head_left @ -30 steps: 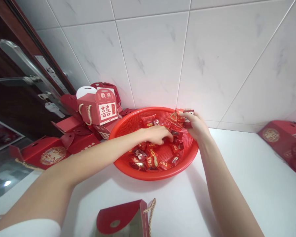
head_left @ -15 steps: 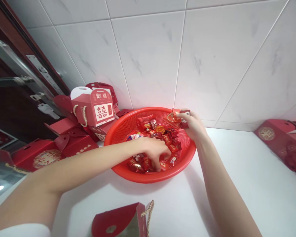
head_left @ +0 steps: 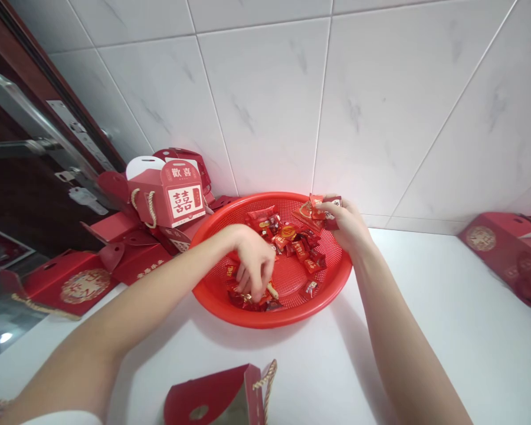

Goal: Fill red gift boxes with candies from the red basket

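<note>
A red plastic basket with a mesh wall holds wrapped candies, mostly red and gold. Inside it, near the front left, my left hand points downward with bent fingers among the candies; its fingertips are partly hidden, so what they pinch does not show clearly. At the basket's right back rim, my right hand is closed around several wrapped candies, red-orange and dark red. One small wrapped candy lies apart on the basket's right side.
Red gift boxes with rope handles, among them a pink-and-white box, are piled at the left. An opened red box stands at the front edge. Another red box is at the right. Behind rises a tiled wall; a door handle is at left.
My left hand has moved left within the basket, baring part of the basket's floor and shifting candies leftward. My right hand stays at the rim with its candies.
</note>
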### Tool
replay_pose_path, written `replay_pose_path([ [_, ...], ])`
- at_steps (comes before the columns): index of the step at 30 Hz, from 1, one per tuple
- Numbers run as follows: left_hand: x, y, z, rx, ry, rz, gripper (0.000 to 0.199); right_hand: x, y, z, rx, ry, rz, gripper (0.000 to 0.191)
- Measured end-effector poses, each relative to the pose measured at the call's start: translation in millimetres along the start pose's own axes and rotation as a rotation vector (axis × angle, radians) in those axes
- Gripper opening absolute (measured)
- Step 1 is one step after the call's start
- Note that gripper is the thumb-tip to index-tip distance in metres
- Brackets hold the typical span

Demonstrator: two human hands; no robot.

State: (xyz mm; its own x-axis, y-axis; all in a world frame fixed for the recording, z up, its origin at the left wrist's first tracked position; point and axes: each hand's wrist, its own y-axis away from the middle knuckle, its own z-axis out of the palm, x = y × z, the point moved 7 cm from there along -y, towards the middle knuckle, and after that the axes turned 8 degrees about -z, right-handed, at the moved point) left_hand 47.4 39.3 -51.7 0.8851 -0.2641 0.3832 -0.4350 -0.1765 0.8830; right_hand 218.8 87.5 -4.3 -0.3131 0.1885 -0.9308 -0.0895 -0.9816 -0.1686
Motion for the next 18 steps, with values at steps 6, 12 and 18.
replay_pose_path([
  [6, 2.8, -25.9, -12.7, 0.186, 0.0, 0.015, 0.038, 0.0, 0.1, -0.4, -0.01, 0.01, -0.008, 0.026],
  [12, 29.6, 9.6, -60.1, 0.819, -0.118, 0.332, 0.039, 0.4, -2.6, -2.3, 0.011, 0.007, -0.023, 0.027],
  [18, 80.6, -14.2, -1.9, 0.854, -0.638, 0.597, 0.015, 1.9, -2.9, -3.9, 0.023, 0.007, -0.024, 0.028],
])
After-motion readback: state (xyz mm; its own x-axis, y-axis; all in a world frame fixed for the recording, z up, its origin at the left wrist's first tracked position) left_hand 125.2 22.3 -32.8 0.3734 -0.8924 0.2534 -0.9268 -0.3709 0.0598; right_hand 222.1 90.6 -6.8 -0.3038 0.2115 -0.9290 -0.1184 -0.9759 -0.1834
